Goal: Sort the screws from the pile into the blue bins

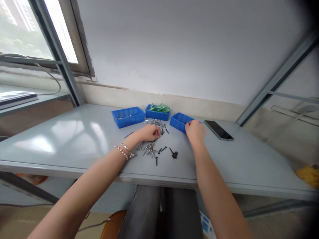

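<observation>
My left hand (149, 132), a bracelet on its wrist, is over a loose pile of silver screws (150, 149). Its fingers are curled together, and whatever they pinch is too small to make out. Black screws (157, 161) lie mixed in and around the pile, with a small cluster of black screws (174, 154) off to the right. At the front right corner of a blue bin (178, 124), my right hand (196, 132) has its fingers closed on the rim. The part of the bin behind that hand is hidden.
Another blue bin (132, 119) at the left holds some small metal pieces. Between the two stands a blue bin (157, 115) with green plastic packets (160, 108). A phone (219, 130) lies right of my right hand. Metal frame posts rise at both table ends; a wall stands behind.
</observation>
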{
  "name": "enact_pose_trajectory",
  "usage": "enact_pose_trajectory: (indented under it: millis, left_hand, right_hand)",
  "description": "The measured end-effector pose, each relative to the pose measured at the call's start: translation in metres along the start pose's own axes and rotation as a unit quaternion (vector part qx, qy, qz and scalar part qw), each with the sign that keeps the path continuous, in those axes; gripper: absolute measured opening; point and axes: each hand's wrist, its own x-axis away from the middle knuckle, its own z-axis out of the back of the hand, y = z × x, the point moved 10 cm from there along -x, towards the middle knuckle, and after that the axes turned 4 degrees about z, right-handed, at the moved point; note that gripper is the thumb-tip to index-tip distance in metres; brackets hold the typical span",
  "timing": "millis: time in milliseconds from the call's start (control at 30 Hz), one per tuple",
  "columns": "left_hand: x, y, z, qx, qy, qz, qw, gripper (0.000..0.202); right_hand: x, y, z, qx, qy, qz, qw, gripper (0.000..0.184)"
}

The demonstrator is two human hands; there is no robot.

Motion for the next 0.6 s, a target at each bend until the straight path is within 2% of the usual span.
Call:
enact_pose_trajectory:
  millis: [233, 367, 500, 600]
  left_hand:
    - [-0.002, -0.003, 0.0, -0.003, 0.001, 0.007, 1.0, 0.008]
    - [-0.003, -0.002, 0.001, -0.002, 0.006, -0.003, 1.0, 0.009]
    - [-0.003, -0.001, 0.003, 0.006, 0.017, -0.009, 1.0, 0.009]
    - [-0.004, -0.002, 0.005, 0.005, 0.031, -0.002, 0.999, 0.009]
  right_hand:
    - [-0.001, -0.006, -0.002, -0.013, -0.002, 0.028, 1.0, 0.025]
    - [0.0, -0.028, -0.005, -0.053, 0.006, 0.119, 0.991, 0.023]
    - [0.009, -0.058, -0.015, -0.12, -0.032, 0.23, 0.965, 0.023]
    - [0.017, -0.073, -0.024, -0.149, -0.064, 0.276, 0.947, 0.023]
